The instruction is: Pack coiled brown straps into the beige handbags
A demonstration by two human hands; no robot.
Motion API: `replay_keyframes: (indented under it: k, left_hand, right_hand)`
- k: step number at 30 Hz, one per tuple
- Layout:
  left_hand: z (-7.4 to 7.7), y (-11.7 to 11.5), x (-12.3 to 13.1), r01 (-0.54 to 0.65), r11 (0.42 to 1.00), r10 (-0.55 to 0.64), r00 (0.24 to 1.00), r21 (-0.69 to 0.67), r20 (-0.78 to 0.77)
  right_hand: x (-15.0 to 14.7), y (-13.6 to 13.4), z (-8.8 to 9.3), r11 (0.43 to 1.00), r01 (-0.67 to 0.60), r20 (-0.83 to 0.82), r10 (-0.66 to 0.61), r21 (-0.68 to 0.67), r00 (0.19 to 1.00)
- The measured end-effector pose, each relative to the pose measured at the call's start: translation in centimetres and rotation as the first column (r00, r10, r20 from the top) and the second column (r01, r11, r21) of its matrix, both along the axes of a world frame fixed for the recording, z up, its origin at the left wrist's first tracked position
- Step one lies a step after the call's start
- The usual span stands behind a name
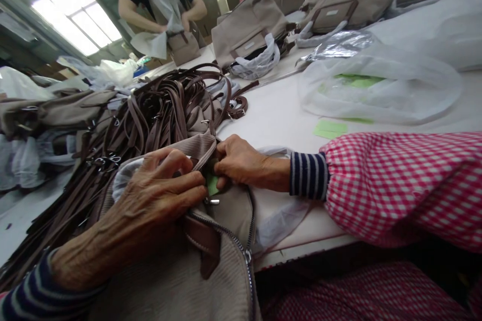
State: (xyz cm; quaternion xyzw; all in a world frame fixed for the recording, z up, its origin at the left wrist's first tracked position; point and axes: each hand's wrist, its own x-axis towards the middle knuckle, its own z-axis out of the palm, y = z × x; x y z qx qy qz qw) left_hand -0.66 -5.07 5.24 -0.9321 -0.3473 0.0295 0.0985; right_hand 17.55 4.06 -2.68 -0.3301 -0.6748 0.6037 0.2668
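An unzipped taupe ribbed handbag [226, 266] with brown leather trim lies at the table edge in front of me. My left hand [158, 185] rests across its opening, fingers bent over the edge near a small zip pull [212, 202]; its thumb is mostly hidden. At the other side of the opening, my right hand [241, 163] has its fingers curled in a pinch. A light-green card [212, 184] shows just below those fingertips, partly inside the bag. White stuffing [126, 175] peeks out beside my left hand.
Brown leather straps [161, 115] with metal clips are heaped at the left. A clear plastic bag [380, 90] holding green cards lies at right, with loose green cards [330, 129] beside it. More taupe handbags [248, 27] stand behind. Two people work across the table.
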Motion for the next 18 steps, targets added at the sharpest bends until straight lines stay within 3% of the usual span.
replay_keyframes:
  k: [7,10,15,18]
  left_hand:
    - [-0.2,-0.1,-0.4,-0.019,0.999,0.019,1.000,-0.026,0.015]
    - [-0.2,-0.1,-0.4,-0.013,0.999,0.014,1.000,-0.038,0.014]
    - [-0.2,0.0,-0.3,-0.008,0.999,0.008,1.000,-0.038,0.009]
    - [0.0,0.1,-0.3,0.006,1.000,-0.005,1.000,-0.025,0.013]
  right_hand:
    - [-0.9,-0.3,-0.2,0.995,0.024,-0.005,-0.025,-0.093,1.000]
    - [-0.8,-0.3,-0.3,0.997,0.006,-0.031,-0.008,-0.077,0.999]
    - [-0.5,-0.5,0.8,1.000,0.012,0.132,-0.013,0.011,0.991]
    - [-0.5,-0.5,1.2,1.000,-0.023,0.146,0.020,0.012,0.989]
